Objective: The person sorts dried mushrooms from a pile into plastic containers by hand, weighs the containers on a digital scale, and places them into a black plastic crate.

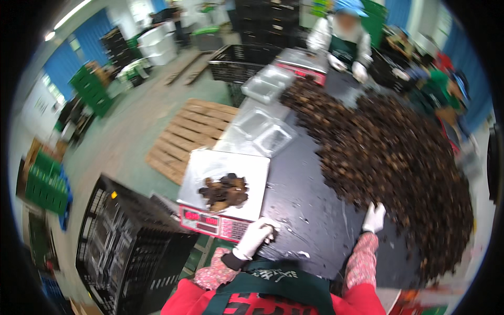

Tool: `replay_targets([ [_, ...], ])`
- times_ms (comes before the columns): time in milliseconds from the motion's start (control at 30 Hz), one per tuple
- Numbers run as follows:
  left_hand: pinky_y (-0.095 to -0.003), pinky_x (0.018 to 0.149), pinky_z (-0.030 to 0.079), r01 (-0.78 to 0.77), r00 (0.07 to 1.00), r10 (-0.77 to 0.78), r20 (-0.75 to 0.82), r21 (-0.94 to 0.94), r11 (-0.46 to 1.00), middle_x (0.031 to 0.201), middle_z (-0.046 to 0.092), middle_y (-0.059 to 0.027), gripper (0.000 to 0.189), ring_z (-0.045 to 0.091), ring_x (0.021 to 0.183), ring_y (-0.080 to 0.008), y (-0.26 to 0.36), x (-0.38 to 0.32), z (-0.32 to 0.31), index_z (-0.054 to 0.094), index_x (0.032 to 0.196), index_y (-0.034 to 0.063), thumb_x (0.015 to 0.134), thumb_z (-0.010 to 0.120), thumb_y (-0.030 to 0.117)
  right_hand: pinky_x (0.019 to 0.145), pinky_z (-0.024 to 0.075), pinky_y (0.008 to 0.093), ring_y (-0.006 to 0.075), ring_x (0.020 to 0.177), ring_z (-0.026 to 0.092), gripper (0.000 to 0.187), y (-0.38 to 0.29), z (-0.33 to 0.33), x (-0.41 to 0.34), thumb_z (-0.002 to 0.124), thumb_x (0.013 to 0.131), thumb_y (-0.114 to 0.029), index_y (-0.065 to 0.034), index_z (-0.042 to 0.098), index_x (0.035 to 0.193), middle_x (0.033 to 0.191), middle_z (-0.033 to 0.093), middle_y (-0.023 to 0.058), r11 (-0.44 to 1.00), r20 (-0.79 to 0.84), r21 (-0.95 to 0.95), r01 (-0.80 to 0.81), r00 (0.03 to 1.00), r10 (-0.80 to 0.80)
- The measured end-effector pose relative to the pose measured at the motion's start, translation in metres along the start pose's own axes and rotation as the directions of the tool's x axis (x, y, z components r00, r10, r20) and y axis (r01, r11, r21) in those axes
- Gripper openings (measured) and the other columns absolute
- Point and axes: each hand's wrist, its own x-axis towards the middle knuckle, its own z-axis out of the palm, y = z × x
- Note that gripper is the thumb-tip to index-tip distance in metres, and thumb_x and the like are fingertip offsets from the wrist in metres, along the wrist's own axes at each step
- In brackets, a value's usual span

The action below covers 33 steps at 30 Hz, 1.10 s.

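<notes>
My left hand (256,238), in a white glove, has its fingers curled around a small dark piece at the front right corner of a digital scale (240,224). On the scale's metal plate lies a small heap of dark brown pieces (224,192), perhaps mushrooms, in what looks like a clear tray. At the near edge of a large pile of similar brown pieces (378,157) is my right hand (374,218), also gloved in white, with its fingertips at the pile. Whether it grips a piece I cannot tell.
Clear plastic trays (273,138) lie beyond the scale on the dark tabletop (303,220). Black crates (130,244) stand at the left, and a wooden pallet (193,134) rests on the floor. Across the table a person (346,43) works by a second scale (303,65).
</notes>
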Motion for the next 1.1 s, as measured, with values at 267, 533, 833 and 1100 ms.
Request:
replay_targets([
  [267, -0.0209, 0.061, 0.045, -0.025, 0.998, 0.014, -0.068, -0.165, 0.986, 0.081, 0.061, -0.0014, 0.021, 0.054, 0.065, -0.0063, 0.009, -0.022, -0.014, 0.065, 0.105, 0.0027, 0.092, 0.051, 0.01, 0.075, 0.0501, 0.0442, 0.0363, 0.088, 0.065, 0.028, 0.015, 0.006, 0.005, 0.063, 0.09, -0.035, -0.0117, 0.06, 0.106, 0.097, 0.068, 0.0133, 0.998, -0.066, -0.062, -0.018, 0.998, 0.014],
  [533, -0.023, 0.059, 0.046, -0.444, 0.775, 0.444, -0.45, 0.113, 0.889, 0.089, 0.06, -0.0081, 0.022, 0.058, 0.064, -0.013, 0.062, -0.055, -0.078, 0.058, 0.096, -0.0031, 0.083, 0.043, -0.01, 0.064, 0.0497, 0.0275, 0.0127, 0.071, 0.059, 0.027, -0.047, 0.003, -0.005, 0.074, 0.085, -0.018, 0.0002, 0.067, 0.102, 0.089, 0.066, 0.0046, 0.495, 0.232, 0.787, -0.369, 0.92, 0.317],
  [833, -0.0251, 0.078, 0.048, -0.471, 0.508, 0.585, -0.632, 0.365, 0.803, 0.094, 0.065, -0.0035, 0.019, 0.06, 0.084, -0.0126, 0.069, -0.005, -0.117, 0.064, 0.1, 0.0016, 0.091, 0.048, 0.005, 0.067, 0.0462, 0.0239, 0.0095, 0.076, 0.057, 0.026, -0.362, -0.025, -0.143, 0.072, 0.084, -0.02, -0.0027, 0.065, 0.102, 0.086, 0.064, 0.0008, 0.5, 0.594, 0.795, -0.345, 0.609, -0.525],
  [1100, -0.0407, 0.088, 0.045, -0.218, 0.431, 0.83, -0.354, 0.852, 0.476, 0.099, 0.064, -0.0137, 0.019, 0.059, 0.095, -0.0327, 0.041, 0.021, -0.115, 0.064, 0.099, 0.0049, 0.081, 0.061, 0.003, 0.081, 0.0489, 0.0405, 0.0317, 0.088, 0.062, 0.027, -0.429, 0.024, -0.201, 0.061, 0.088, -0.031, -0.0086, 0.069, 0.102, 0.091, 0.065, 0.0133, 0.208, 0.128, 0.832, 0.514, 0.186, -0.974],
])
